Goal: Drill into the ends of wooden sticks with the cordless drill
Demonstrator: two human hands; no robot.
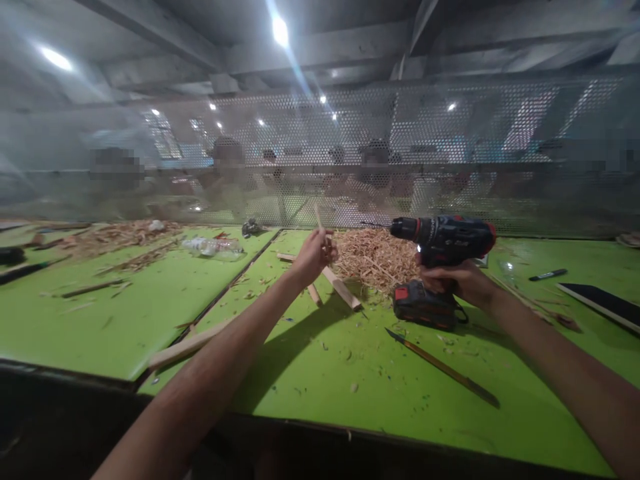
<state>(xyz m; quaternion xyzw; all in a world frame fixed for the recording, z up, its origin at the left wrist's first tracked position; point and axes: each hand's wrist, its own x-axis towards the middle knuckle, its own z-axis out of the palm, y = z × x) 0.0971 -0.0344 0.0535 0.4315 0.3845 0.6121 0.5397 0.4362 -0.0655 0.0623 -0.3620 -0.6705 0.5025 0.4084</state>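
Observation:
My right hand [453, 277] is wrapped round the handle of a cordless drill [450, 240], a black and red one with its lamp lit. Its thin bit [375, 224] points left, towards my left hand [314, 255]. The fingers of that hand are closed on a thin wooden stick [319, 215], whose upper end stands up above them; the bit and the stick look apart. Below my left hand a squared wooden strip [343, 290] lies on the green table [320, 380]. A knife-like tool with a dark pointed blade [443, 367] rests in front of the drill.
Wood shavings [375, 257] are heaped behind the drill, with another pile [120, 237] at the left. A plastic bottle [213, 247] lies left of centre. A marker [547, 275] and a dark flat board [603, 303] are at the right. Perforated mesh [310, 140] closes off the back.

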